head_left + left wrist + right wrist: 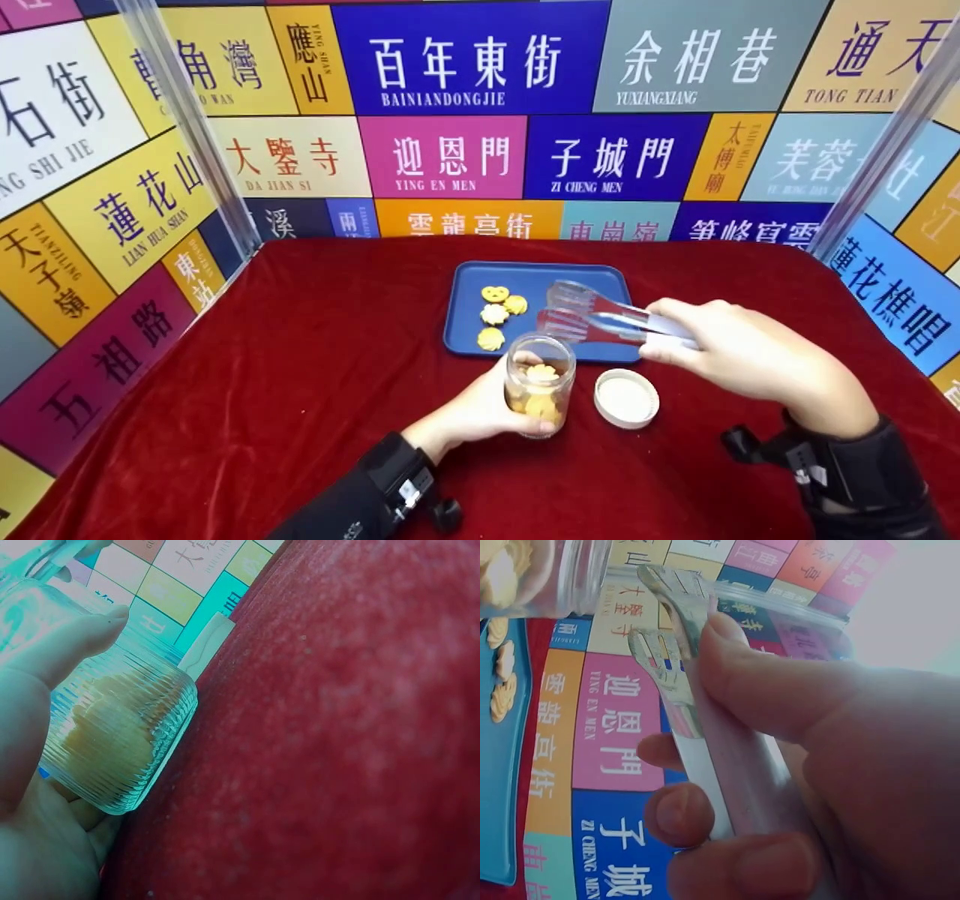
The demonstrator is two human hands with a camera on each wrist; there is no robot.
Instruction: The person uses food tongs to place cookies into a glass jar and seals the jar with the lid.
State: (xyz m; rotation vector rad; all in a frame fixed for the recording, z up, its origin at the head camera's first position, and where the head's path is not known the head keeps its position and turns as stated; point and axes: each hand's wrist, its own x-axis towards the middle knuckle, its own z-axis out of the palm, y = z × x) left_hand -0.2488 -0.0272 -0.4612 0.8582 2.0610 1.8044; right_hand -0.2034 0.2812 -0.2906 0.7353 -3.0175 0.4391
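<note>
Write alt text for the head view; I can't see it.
The left hand holds an open glass jar with cookies inside while the right hand holds tongs with nothing visible between their tips. Four more cookies lie on the left half of a blue tray; a white lid sits on red cloth, right of the jar.

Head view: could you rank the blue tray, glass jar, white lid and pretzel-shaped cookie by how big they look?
1. Blue tray
2. Glass jar
3. White lid
4. Pretzel-shaped cookie
</note>
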